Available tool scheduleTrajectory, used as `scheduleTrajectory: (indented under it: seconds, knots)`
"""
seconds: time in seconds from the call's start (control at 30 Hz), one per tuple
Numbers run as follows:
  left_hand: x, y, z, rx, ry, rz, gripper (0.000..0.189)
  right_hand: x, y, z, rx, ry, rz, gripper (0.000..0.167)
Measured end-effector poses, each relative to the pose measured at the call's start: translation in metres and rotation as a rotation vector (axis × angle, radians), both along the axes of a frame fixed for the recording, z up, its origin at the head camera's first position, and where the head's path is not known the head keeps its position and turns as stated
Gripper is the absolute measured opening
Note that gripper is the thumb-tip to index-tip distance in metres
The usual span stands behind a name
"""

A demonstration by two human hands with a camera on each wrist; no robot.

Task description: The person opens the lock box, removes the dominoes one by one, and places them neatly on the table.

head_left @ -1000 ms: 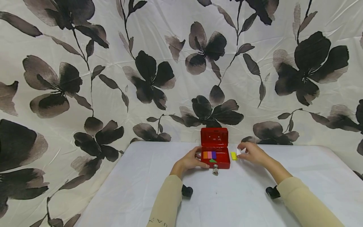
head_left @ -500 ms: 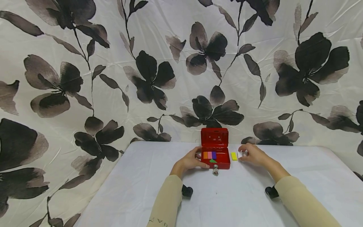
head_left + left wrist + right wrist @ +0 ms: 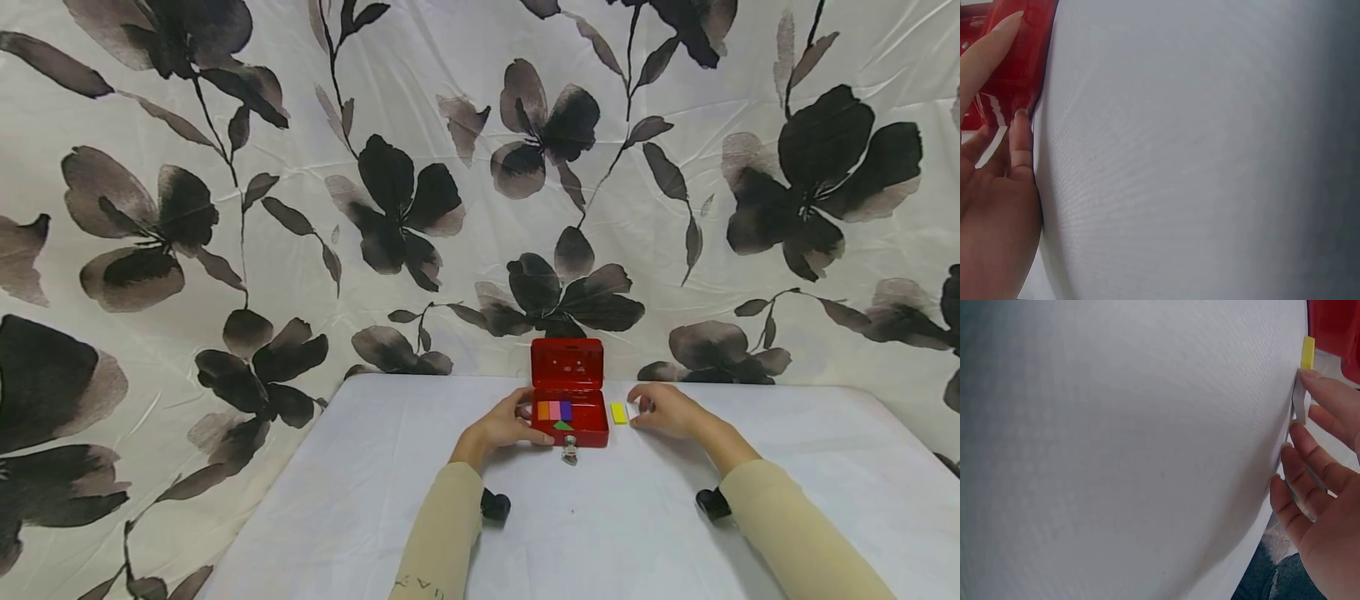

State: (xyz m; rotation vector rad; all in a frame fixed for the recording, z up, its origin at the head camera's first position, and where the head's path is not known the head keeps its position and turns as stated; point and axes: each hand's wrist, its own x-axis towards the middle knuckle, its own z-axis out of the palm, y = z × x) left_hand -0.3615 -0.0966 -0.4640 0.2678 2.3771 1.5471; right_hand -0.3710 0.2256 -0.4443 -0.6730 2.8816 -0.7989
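Observation:
A small red cash box (image 3: 592, 417) stands with its lid (image 3: 567, 363) raised near the table's far edge. Inside lie an orange block (image 3: 543, 410), a pink block (image 3: 554, 410), a purple block (image 3: 566, 410) and a green triangular piece (image 3: 562, 425). My left hand (image 3: 501, 421) holds the box's left side, its thumb (image 3: 991, 53) along the front. To the right of the box, my right hand (image 3: 669, 408) pinches a white piece (image 3: 1299, 403) at table level. Beside that piece lies a yellow block (image 3: 618, 413), between it and the box.
A metal latch with keys or a lock (image 3: 570, 450) hangs at the box's front. The white-covered table (image 3: 570, 533) extends toward me. Behind it hangs a floral cloth (image 3: 465, 100). Black straps or camera mounts (image 3: 495, 506) sit at both wrists.
My right hand has lowered the white piece slightly beside the yellow block, and the right forearm has shifted a little left. The left hand and box have stayed put.

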Motion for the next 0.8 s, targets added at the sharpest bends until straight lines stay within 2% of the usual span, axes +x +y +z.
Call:
scheduleTrajectory:
  seconds: [0.4, 0.8]
  knots:
    - [-0.0019, -0.0009, -0.0019, -0.005, -0.003, 0.003, 0.095, -0.0015, 0.001, -0.0015, -0.04, -0.038, 0.016, 0.036]
    - [-0.001, 0.0002, -0.0019, -0.006, -0.009, 0.008, 0.095, 0.0028, 0.0033, 0.0017, -0.037, -0.08, -0.019, 0.054]
